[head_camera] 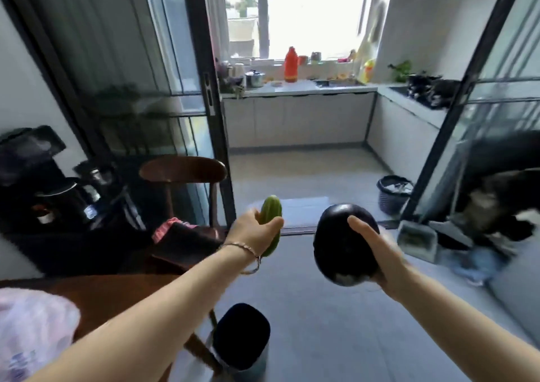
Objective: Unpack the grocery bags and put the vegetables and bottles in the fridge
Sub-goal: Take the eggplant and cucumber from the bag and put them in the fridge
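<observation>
My left hand grips a green cucumber that points up and away, out in front of me above the floor. My right hand holds a big round dark purple eggplant, with the thumb lying across its top. Both arms are stretched forward toward a kitchen doorway. A pale plastic grocery bag lies on the wooden table at the lower left. No fridge is in view.
A wooden chair stands left of the black sliding door frame. Beyond lies the kitchen counter with an orange bottle. A dark bin sits on the kitchen floor, another bin beneath my arms. Clutter fills the right side.
</observation>
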A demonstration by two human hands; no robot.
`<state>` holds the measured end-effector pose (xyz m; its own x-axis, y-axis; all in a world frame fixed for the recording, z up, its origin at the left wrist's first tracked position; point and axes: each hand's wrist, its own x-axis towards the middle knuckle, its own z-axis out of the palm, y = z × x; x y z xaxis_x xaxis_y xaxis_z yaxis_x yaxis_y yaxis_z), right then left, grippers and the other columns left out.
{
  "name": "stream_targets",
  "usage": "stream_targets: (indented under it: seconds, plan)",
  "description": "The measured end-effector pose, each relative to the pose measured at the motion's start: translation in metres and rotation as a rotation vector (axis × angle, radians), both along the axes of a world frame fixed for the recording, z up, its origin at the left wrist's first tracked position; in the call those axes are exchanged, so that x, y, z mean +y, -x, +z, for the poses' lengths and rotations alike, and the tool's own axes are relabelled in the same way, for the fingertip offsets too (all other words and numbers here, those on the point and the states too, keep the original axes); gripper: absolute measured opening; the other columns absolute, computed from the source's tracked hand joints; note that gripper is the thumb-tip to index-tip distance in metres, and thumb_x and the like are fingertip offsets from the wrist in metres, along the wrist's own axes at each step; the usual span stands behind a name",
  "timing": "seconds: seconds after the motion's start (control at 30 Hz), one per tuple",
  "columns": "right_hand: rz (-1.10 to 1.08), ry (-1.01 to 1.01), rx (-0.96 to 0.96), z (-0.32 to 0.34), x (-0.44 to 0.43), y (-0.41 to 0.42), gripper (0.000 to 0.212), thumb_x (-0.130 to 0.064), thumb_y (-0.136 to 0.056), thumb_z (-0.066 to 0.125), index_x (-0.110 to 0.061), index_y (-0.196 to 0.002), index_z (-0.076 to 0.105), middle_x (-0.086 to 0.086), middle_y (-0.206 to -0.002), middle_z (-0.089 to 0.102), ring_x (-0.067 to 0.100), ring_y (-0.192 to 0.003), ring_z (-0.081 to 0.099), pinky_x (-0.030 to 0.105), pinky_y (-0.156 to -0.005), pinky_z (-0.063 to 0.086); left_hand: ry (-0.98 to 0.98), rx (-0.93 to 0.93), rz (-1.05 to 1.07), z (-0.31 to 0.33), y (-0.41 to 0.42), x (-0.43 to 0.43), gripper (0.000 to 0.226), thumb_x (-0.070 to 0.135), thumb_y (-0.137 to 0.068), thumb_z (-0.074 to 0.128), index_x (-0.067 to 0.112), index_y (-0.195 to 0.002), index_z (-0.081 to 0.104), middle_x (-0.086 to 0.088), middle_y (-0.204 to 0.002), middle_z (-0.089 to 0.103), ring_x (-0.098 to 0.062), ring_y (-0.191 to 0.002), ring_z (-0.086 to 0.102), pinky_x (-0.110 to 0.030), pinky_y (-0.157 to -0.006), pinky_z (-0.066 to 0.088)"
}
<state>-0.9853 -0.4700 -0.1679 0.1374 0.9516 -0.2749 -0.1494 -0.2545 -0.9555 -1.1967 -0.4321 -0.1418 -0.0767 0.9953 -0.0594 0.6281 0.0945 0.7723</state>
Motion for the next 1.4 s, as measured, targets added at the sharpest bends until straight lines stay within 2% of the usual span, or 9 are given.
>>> stream_targets:
  seconds: [0.17,0.37,0.53,0.8,0.87,1.0,1.1,1.27,1.4]
  plan:
    - [-0.249,-0.043,-0.143,0.017,0.037,-0.178,0.060,-0.048,-0.055,0.080,-0.021,-0.106,0.064,0.006,-0.104,0.069,0.027,-0.102,0.062,0.050,-0.093,0.050,0.042,-0.040,-0.158,0.007,-0.186,0.084,0.023,0.035,-0.086,0.059,0.016,-0.080,0.047,0.000,-0.072,0.052,-0.018,-0.072,0.052,-0.024,-0.060,0.035]
    - [-0.459,-0.072,-0.355,0.036,0.074,-0.360,0.080,-0.064,-0.040,0.073,-0.022,-0.108,0.063,0.002,-0.103,0.068,0.024,-0.100,0.062,0.037,-0.088,0.051,0.029,-0.069,-0.362,0.022,-0.374,0.157,0.030,0.035,-0.082,0.064,0.017,-0.069,0.043,0.001,-0.065,0.048,-0.017,-0.067,0.048,-0.024,-0.052,0.033]
    - [-0.640,-0.033,-0.471,0.038,0.112,-0.484,0.099,-0.072,-0.029,0.073,-0.027,-0.116,0.058,-0.002,-0.110,0.065,0.023,-0.104,0.060,0.043,-0.096,0.048,0.109,-0.176,-0.526,0.017,-0.514,0.223,0.026,0.033,-0.076,0.069,0.013,-0.074,0.054,-0.006,-0.071,0.059,-0.025,-0.073,0.059,-0.032,-0.068,0.051]
    - [-0.964,0.050,-0.537,0.059,0.166,-0.660,0.108,-0.072,-0.021,0.075,-0.032,-0.119,0.052,-0.006,-0.117,0.061,0.021,-0.109,0.057,0.044,-0.101,0.044,0.160,-0.216,-0.857,0.031,-0.742,0.332,0.028,0.034,-0.081,0.066,0.006,-0.086,0.066,-0.011,-0.075,0.063,-0.025,-0.069,0.061,-0.037,-0.073,0.055]
    - [-1.035,0.061,-0.582,0.072,0.172,-0.697,0.117,-0.070,-0.022,0.071,-0.028,-0.128,0.047,-0.004,-0.125,0.056,0.023,-0.117,0.052,0.041,-0.104,0.040,0.221,-0.275,-0.921,0.038,-0.804,0.350,0.025,0.033,-0.079,0.067,0.009,-0.082,0.063,-0.014,-0.080,0.065,-0.030,-0.077,0.066,-0.047,-0.077,0.057]
    - [-1.092,0.110,-0.718,0.092,0.172,-0.771,0.119,-0.057,-0.034,0.078,-0.020,-0.139,0.038,0.003,-0.138,0.047,0.025,-0.127,0.044,0.034,-0.102,0.035,0.334,-0.357,-0.994,0.050,-0.920,0.358,0.037,0.040,-0.060,0.069,0.013,-0.079,0.055,-0.014,-0.085,0.061,-0.036,-0.089,0.066,-0.053,-0.080,0.055]
    - [-1.140,0.189,-0.823,0.094,0.163,-0.834,0.100,-0.051,-0.053,0.085,-0.025,-0.137,0.039,0.003,-0.136,0.047,0.024,-0.124,0.046,0.035,-0.100,0.038,0.524,-0.467,-0.990,0.049,-1.006,0.356,0.058,0.039,-0.041,0.067,0.007,-0.088,0.055,-0.014,-0.089,0.058,-0.032,-0.085,0.061,-0.049,-0.091,0.050]
    - [-1.210,0.276,-0.913,0.100,0.146,-0.943,0.103,-0.056,-0.053,0.081,-0.034,-0.141,0.032,-0.002,-0.138,0.045,0.022,-0.126,0.045,0.039,-0.103,0.039,0.791,-0.603,-0.981,0.055,-1.134,0.330,0.027,0.023,-0.070,0.066,0.012,-0.070,0.041,-0.007,-0.063,0.040,-0.021,-0.053,0.042,-0.026,-0.057,0.039]
    - [-1.246,0.285,-0.948,0.111,0.136,-1.021,0.102,-0.052,-0.054,0.083,-0.035,-0.141,0.031,-0.005,-0.138,0.043,0.019,-0.125,0.045,0.034,-0.102,0.038,0.925,-0.640,-0.986,0.060,-1.228,0.302,0.024,0.016,-0.085,0.062,0.009,-0.072,0.043,-0.008,-0.064,0.040,-0.020,-0.053,0.041,-0.027,-0.054,0.039]
